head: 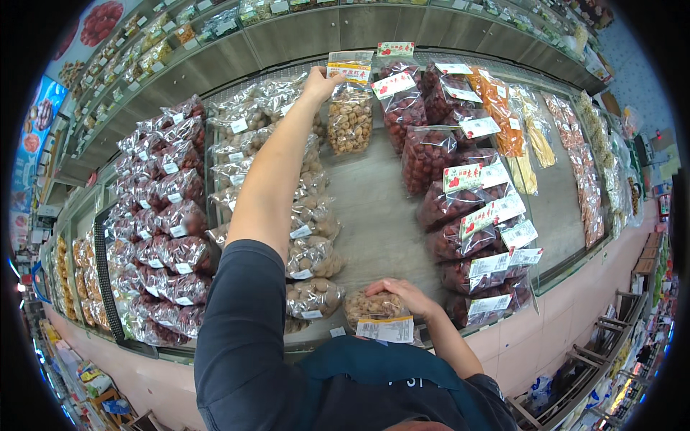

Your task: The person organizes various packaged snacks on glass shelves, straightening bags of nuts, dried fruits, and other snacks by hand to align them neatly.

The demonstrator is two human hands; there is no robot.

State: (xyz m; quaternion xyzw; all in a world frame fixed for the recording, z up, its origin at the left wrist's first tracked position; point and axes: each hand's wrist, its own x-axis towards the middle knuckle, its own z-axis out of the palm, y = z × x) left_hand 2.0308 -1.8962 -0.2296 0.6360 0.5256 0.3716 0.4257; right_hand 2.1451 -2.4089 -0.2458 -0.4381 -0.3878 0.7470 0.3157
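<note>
At the far end of the display table, my left hand (pixel 322 84) pinches the upper left edge of a clear bag of light brown dried fruit (pixel 350 126) with a yellow and white header card. Near the table's front edge, my right hand (pixel 398 293) is cupped over the top and right side of a similar bag (pixel 372 308), whose header card points towards my body. A bare strip of the grey tabletop (pixel 369 215) lies between the two bags. The fingertips of my left hand are partly hidden behind the card.
Left of the strip are rows of bagged brown dried goods (pixel 315 253) and dark red dried fruit (pixel 183 215). Bagged red dates (pixel 428 156) are stacked on the right, beside a clear divider (pixel 531 248). Shelves of packaged goods (pixel 156 54) curve behind the table.
</note>
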